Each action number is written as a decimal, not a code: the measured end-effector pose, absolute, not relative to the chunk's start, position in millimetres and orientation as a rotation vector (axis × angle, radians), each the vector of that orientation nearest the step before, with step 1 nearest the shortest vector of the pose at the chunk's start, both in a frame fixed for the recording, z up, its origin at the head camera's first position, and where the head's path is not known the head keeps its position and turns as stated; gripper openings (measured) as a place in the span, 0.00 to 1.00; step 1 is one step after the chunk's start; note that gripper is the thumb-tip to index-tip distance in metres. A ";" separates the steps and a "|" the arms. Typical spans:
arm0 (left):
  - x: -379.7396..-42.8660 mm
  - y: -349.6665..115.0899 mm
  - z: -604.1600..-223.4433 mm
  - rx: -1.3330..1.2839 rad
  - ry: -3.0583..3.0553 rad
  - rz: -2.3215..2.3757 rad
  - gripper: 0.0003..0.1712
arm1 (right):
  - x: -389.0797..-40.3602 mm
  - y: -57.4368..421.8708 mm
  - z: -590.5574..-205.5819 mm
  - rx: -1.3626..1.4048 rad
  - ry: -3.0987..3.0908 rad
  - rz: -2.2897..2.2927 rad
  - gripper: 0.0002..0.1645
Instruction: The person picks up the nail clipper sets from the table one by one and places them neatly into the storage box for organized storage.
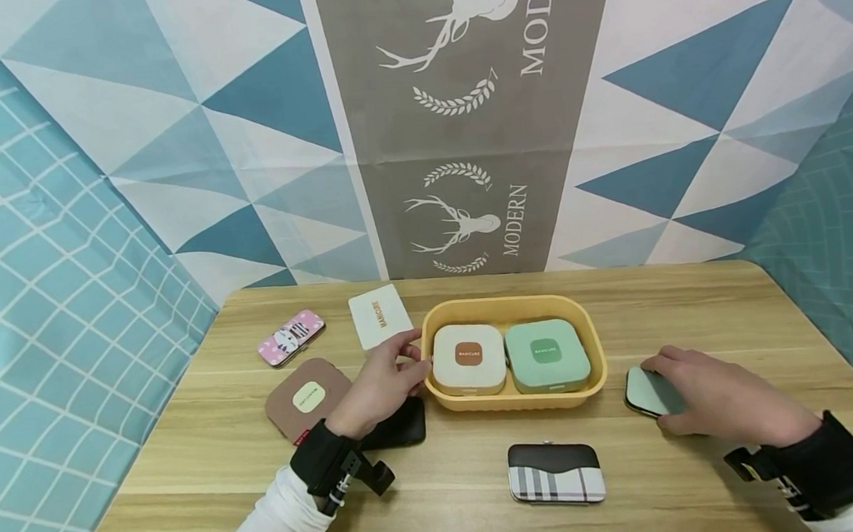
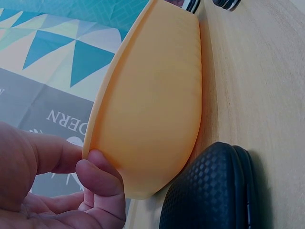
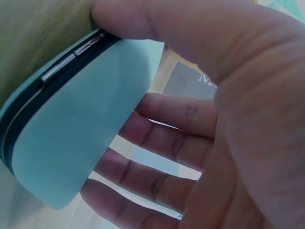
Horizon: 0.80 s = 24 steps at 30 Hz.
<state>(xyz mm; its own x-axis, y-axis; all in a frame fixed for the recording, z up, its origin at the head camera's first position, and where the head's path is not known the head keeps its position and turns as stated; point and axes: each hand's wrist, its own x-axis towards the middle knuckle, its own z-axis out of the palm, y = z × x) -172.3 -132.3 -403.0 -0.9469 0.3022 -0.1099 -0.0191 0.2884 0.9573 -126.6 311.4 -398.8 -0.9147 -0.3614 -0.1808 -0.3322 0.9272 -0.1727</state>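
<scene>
A yellow plastic basket (image 1: 520, 401) stands mid-table, holding a white manicure case (image 1: 473, 379) and a green manicure case (image 1: 549, 373) side by side. My left hand (image 1: 383, 382) pinches its left rim between thumb and fingers, as the left wrist view shows. A black textured case (image 2: 205, 191) lies just below that hand, partly hidden by it in the head view. To the right of the basket, my right hand (image 1: 726, 393) grips a pale green manicure case (image 3: 81, 119) on the table, thumb on its hinged edge and fingers along the opposite edge.
Left of the basket lie a pink cartoon case (image 1: 292, 337), a brown case (image 1: 290, 402) and a white case (image 1: 379, 316) marked MANICURE. A black-and-plaid case (image 1: 556, 473) lies in front of the basket. Patterned cloth (image 1: 448, 156) hangs behind the wooden table (image 1: 454, 514).
</scene>
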 end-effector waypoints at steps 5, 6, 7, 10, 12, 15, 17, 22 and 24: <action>-172.3 -132.2 -403.5 0.264 2.287 1.711 0.32 | -126.3 311.3 -399.6 -0.528 2.886 -0.197 0.44; -172.5 -131.9 -403.5 0.258 2.288 1.713 0.32 | -126.4 311.3 -399.6 -0.524 2.885 -0.197 0.44; -172.5 -131.9 -403.4 0.258 2.289 1.712 0.32 | -126.6 311.3 -399.5 -0.519 2.884 -0.199 0.44; -172.7 -131.7 -403.1 0.256 2.285 1.714 0.32 | -127.0 311.4 -399.5 -0.505 2.879 -0.206 0.45; -173.0 -131.8 -403.3 0.262 2.283 1.715 0.32 | -127.0 311.6 -399.4 -0.500 2.878 -0.210 0.45; -173.5 -131.9 -404.1 0.271 2.278 1.717 0.32 | -126.8 311.9 -399.4 -0.499 2.880 -0.213 0.45; -173.6 -131.6 -404.4 0.271 2.278 1.720 0.32 | -126.6 312.2 -399.4 -0.501 2.884 -0.216 0.45; -173.4 -131.4 -404.1 0.268 2.276 1.720 0.32 | -125.3 314.0 -398.2 -0.514 2.904 -0.218 0.45; -173.3 -131.4 -404.0 0.266 2.276 1.719 0.32 | -124.7 315.4 -396.9 -0.525 2.918 -0.222 0.45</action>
